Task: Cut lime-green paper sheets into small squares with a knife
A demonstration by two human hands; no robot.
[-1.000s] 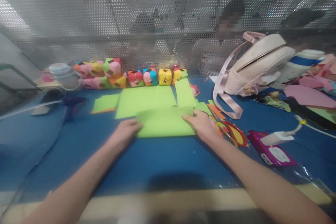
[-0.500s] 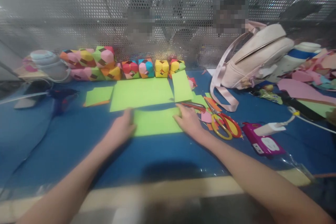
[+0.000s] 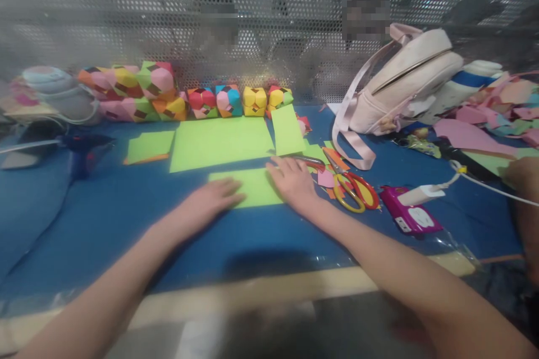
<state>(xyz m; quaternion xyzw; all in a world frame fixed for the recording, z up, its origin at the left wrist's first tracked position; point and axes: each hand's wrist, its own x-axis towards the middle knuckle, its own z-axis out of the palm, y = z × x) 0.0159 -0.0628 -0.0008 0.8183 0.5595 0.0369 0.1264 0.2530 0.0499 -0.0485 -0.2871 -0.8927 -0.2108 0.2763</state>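
A narrow piece of light green paper (image 3: 256, 186) lies on the blue table in front of me. My left hand (image 3: 217, 197) rests over its left end with fingers stretched out, palm down. Over the right end lies my right hand (image 3: 291, 180), its fingers spread flat. Just beyond is a bigger green sheet (image 3: 221, 143), and a green strip (image 3: 288, 130) sits at that sheet's right edge. Scissors with red and yellow handles (image 3: 354, 192) lie right of my right hand among small paper scraps (image 3: 325, 178).
Folded paper cubes (image 3: 202, 104) line the back by a perforated metal panel. A glue gun (image 3: 82, 148) and green squares (image 3: 149, 147) are left. Rightward are a pink backpack (image 3: 404, 81), a purple box with a charger (image 3: 410, 213), and another person's hand (image 3: 524, 174).
My hands have gone from gripping the narrow paper's ends to lying flat over it. The view has shifted slightly. Another person's hand shows more at the right edge.
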